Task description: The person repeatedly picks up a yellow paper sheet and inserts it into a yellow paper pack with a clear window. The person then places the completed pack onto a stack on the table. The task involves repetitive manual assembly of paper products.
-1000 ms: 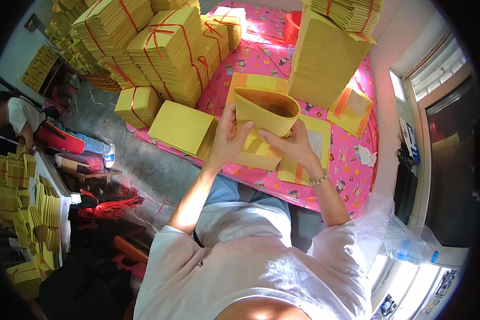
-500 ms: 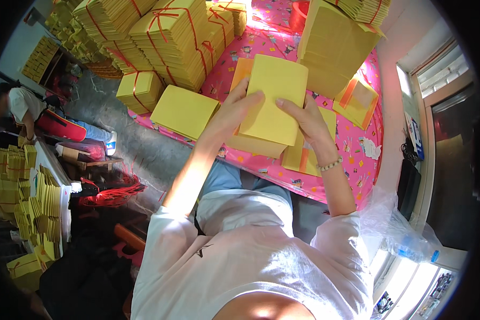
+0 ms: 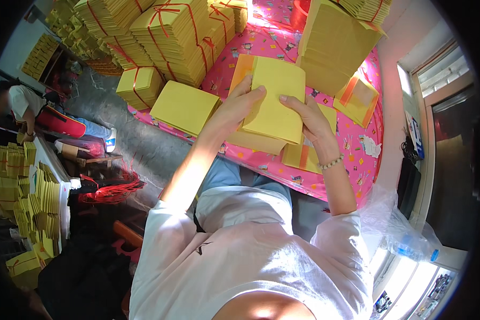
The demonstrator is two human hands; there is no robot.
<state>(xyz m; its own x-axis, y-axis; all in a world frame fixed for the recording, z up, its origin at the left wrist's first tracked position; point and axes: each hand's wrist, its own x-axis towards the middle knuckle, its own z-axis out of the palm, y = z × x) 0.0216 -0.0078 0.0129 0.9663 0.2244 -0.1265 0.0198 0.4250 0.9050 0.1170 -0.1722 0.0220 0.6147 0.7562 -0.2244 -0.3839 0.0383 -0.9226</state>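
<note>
Both my hands grip a stack of yellow envelopes (image 3: 277,109) by its two sides, just above the pink table. My left hand (image 3: 242,104) closes on the left side, its thumb lying on the top face. On the opposite side my right hand (image 3: 310,118), a beaded bracelet at its wrist, holds the edge with its thumb on top too. More yellow paper with an orange strip (image 3: 245,66) shows behind and under the stack. A yellow envelope with an orange strip (image 3: 298,158) lies partly covered below my right hand.
A flat yellow pile (image 3: 184,106) lies left, near bundles tied with red ribbon (image 3: 168,45). A tall yellow stack (image 3: 328,53) stands back right on the pink patterned tablecloth (image 3: 266,168). At far left, another person (image 3: 24,104) is by a table of yellow stacks (image 3: 40,208).
The held stack has tilted and shifted slightly, its top surface now a little bowed. My hands keep their hold with the thumbs moved slightly.
</note>
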